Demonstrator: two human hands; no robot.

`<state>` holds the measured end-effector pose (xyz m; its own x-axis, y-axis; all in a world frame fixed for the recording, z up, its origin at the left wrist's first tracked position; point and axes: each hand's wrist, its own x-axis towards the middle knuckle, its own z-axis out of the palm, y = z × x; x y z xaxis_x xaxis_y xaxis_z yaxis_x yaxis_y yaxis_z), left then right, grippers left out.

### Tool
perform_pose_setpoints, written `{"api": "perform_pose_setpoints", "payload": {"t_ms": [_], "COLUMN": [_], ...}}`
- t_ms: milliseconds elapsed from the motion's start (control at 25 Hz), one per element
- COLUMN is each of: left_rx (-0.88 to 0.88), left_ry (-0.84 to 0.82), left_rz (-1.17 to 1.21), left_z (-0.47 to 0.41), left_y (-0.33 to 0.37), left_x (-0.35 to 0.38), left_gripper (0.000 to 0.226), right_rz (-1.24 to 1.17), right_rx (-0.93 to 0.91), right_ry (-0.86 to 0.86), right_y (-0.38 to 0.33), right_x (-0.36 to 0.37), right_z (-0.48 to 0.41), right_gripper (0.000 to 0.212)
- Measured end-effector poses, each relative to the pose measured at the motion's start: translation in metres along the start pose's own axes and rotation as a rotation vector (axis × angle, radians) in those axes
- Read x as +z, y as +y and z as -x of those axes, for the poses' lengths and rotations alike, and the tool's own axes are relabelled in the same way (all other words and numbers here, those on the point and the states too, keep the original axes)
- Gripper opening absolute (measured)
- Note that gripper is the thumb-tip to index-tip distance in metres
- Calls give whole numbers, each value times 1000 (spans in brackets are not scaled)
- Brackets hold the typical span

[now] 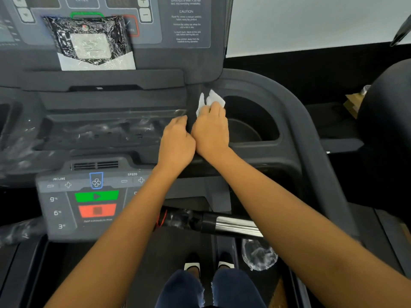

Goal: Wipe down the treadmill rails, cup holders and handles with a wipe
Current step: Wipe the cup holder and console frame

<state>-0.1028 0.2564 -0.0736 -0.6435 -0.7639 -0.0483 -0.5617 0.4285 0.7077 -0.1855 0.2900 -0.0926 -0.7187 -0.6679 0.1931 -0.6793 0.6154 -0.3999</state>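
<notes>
I stand on a dark grey treadmill and look down at its console (115,101). My right hand (211,132) holds a crumpled white wipe (210,101) against the ridge just left of the right cup holder (249,123). Beside it, touching it, my left hand (176,143) rests on the console with its fingers curled at the edge of the middle tray (106,130); I see nothing in it. A chrome and black handle (224,224) crosses below my forearms.
A black wipe packet (89,41) leans on the display. Control panel with green start (96,196) and red stop (97,210) buttons sits lower left. Clear plastic film covers the tray. A crumpled plastic wrap (259,254) lies by the belt. My feet (209,265) are below.
</notes>
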Motion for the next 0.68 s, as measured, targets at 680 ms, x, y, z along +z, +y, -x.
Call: {"api": "perform_pose_setpoints", "payload": {"t_ms": [680], "left_rx": [111], "left_ry": [-252], "left_rz": [-607], "left_z": [27], "left_y": [-6], "left_x": [-4], "left_gripper": [55], "right_rz": [283], "right_rx": [241], "right_ry": [-81], "right_y": [84], "right_x": [-24], "right_z": [100], "right_gripper": [53]}}
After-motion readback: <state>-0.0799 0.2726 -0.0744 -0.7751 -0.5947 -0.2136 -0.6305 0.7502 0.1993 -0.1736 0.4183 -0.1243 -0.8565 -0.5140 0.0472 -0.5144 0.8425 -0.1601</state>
